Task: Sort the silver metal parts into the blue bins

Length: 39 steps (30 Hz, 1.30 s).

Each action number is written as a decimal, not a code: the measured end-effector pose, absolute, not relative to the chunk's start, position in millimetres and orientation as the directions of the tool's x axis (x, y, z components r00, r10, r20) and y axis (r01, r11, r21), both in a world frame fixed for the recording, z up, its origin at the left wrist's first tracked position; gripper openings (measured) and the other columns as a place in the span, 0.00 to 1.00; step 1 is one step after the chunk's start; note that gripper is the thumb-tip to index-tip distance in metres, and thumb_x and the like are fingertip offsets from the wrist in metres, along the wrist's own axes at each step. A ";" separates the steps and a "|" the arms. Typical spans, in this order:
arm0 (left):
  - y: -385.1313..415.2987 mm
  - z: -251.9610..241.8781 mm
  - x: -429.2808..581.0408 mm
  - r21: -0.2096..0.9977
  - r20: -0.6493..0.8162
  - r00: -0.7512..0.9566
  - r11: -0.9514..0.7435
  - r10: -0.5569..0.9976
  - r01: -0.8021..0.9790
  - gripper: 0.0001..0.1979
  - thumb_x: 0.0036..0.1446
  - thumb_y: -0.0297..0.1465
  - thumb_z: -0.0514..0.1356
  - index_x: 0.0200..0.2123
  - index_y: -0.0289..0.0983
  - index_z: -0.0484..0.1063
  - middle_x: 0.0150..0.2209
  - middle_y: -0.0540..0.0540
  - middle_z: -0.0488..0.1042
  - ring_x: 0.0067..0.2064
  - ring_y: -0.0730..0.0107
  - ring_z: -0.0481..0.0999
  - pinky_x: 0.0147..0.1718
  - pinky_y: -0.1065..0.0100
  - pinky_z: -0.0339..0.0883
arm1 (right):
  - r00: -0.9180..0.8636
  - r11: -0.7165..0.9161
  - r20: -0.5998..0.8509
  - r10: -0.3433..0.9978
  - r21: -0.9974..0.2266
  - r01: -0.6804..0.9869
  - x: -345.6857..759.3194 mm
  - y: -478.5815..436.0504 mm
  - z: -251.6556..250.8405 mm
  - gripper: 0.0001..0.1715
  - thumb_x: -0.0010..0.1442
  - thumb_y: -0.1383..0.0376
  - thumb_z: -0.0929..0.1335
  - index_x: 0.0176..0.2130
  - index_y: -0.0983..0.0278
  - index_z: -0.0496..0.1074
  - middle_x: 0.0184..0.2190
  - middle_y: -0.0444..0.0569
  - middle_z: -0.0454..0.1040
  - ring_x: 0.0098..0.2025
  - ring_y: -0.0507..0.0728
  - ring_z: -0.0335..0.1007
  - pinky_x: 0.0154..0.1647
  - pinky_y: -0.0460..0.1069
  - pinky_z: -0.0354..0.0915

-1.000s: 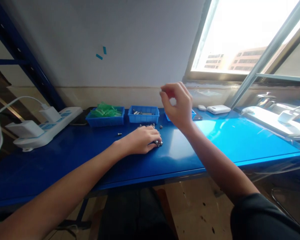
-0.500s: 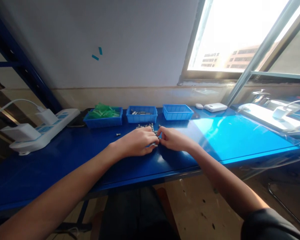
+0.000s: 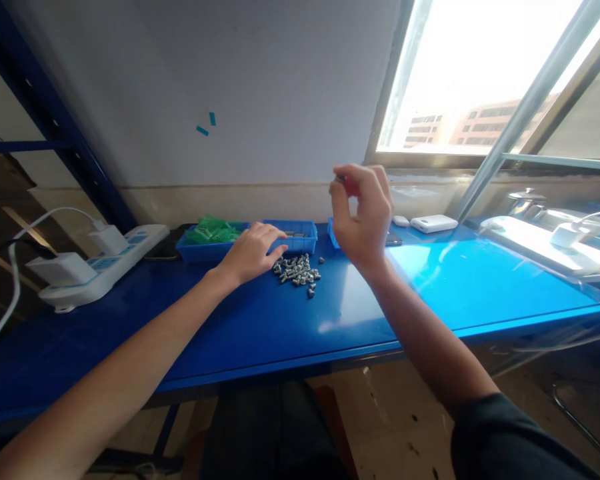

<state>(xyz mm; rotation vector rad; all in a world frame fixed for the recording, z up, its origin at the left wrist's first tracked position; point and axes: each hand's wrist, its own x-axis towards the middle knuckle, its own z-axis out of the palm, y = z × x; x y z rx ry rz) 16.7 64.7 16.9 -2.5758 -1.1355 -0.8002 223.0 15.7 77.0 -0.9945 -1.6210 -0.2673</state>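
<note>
My right hand (image 3: 363, 213) is raised above the bench, with thumb and forefinger pinched on a small dark grey piece that looks like a screw (image 3: 339, 179). My left hand (image 3: 255, 253) hovers with loosely stretched fingers at the left edge of a loose pile of short metal screws (image 3: 297, 272), and nothing shows in it. Behind that hand stands a blue bin (image 3: 307, 244) with metal pieces in it. To its left, another blue bin (image 3: 193, 253) holds green plastic material (image 3: 213, 230). A third blue bin (image 3: 333, 233) is mostly hidden by my right hand and wrist.
On the left of the blue bench (image 3: 230, 347) lies a white power strip (image 3: 105, 267) with chargers and cables. A dark flat object (image 3: 164, 248) lies beside it. Toward the right are a white box-like device (image 3: 434, 224) and a second power strip (image 3: 530, 243).
My right hand has risen from the screw pile, carrying a small piece. The left hand has drawn back to the left and opened, uncovering the pile. The view has shifted slightly.
</note>
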 end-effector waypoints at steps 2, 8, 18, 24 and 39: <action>51.0 7.5 4.1 0.048 0.526 0.561 -0.681 0.640 0.731 0.16 0.63 0.39 0.52 0.46 0.36 0.71 0.48 0.42 0.74 0.51 0.57 0.69 0.53 0.57 0.61 | -0.066 0.599 0.854 0.516 -0.305 0.740 220.1 35.7 78.0 0.19 0.67 0.64 0.55 0.53 0.61 0.65 0.45 0.53 0.69 0.48 0.58 0.67 0.52 0.56 0.62; 42.4 -6.6 -17.7 0.178 0.399 0.487 -0.587 0.777 0.790 0.20 0.63 0.44 0.51 0.50 0.38 0.69 0.50 0.41 0.72 0.53 0.56 0.67 0.55 0.55 0.60 | -0.364 0.435 0.326 0.872 -0.179 0.882 236.0 71.2 34.9 0.34 0.60 0.54 0.65 0.62 0.63 0.58 0.50 0.59 0.72 0.51 0.66 0.67 0.51 0.59 0.62; 38.5 -25.6 4.6 0.238 0.178 0.498 -0.528 0.849 0.815 0.33 0.62 0.53 0.46 0.61 0.38 0.59 0.60 0.36 0.62 0.60 0.50 0.61 0.57 0.49 0.56 | 0.012 0.180 0.503 0.864 -0.331 0.926 272.4 96.4 4.0 0.33 0.64 0.48 0.56 0.56 0.67 0.66 0.54 0.63 0.67 0.57 0.69 0.61 0.54 0.61 0.58; 53.8 -23.9 33.4 0.271 0.249 0.587 -0.637 0.770 0.721 0.33 0.63 0.52 0.43 0.63 0.37 0.56 0.62 0.37 0.59 0.63 0.51 0.57 0.60 0.52 0.52 | -0.091 0.191 0.372 0.924 -0.239 0.952 260.7 104.7 -7.1 0.33 0.67 0.48 0.52 0.54 0.65 0.68 0.45 0.60 0.76 0.53 0.66 0.68 0.56 0.62 0.53; 54.4 -27.0 40.2 0.341 0.273 0.595 -0.655 0.756 0.675 0.29 0.65 0.46 0.44 0.60 0.33 0.60 0.60 0.36 0.64 0.62 0.55 0.61 0.61 0.57 0.54 | -0.192 0.383 0.661 0.726 -0.156 0.910 233.9 98.3 -12.7 0.22 0.66 0.56 0.59 0.48 0.66 0.73 0.43 0.57 0.75 0.48 0.63 0.65 0.51 0.55 0.57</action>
